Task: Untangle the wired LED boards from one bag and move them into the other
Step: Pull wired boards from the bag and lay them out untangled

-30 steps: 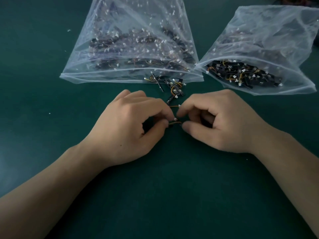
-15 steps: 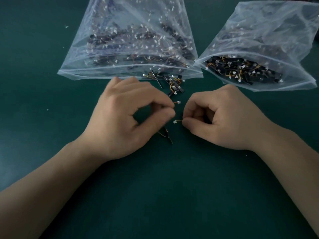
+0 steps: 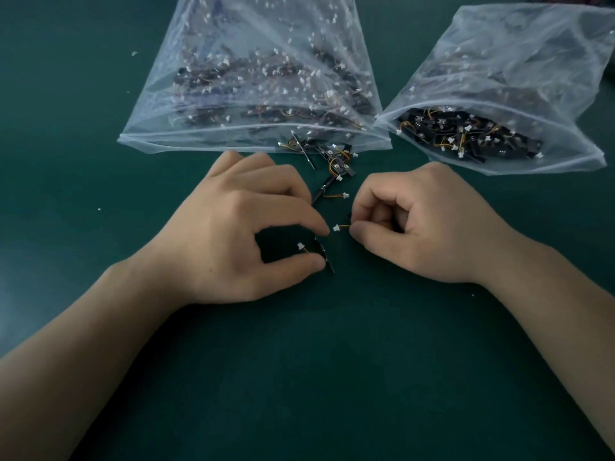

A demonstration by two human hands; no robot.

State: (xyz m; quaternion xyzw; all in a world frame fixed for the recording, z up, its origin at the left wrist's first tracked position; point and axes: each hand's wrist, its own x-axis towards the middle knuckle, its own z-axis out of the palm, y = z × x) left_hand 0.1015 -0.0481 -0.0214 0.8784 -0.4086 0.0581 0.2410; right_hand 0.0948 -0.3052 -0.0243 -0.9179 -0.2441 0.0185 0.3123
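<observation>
Green mat [image 3: 332, 377] lies under everything. Near centre, the left hand [image 3: 233, 234] pinches one black LED board [image 3: 324, 257] between thumb and forefinger. Just right of it the right hand [image 3: 426, 227], fingers curled, pinches another board's orange wire [image 3: 342, 226]. Loose boards [image 3: 332, 158] spill from the mouth of the far left bag [image 3: 199, 143]; the far right bag [image 3: 499, 44] holds more.

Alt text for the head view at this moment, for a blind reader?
The left hand pinches a small LED board and the right hand pinches another board's wire, low over a green table. Behind them lie a clear left bag and right bag of boards, a loose tangle at the left bag's mouth.
</observation>
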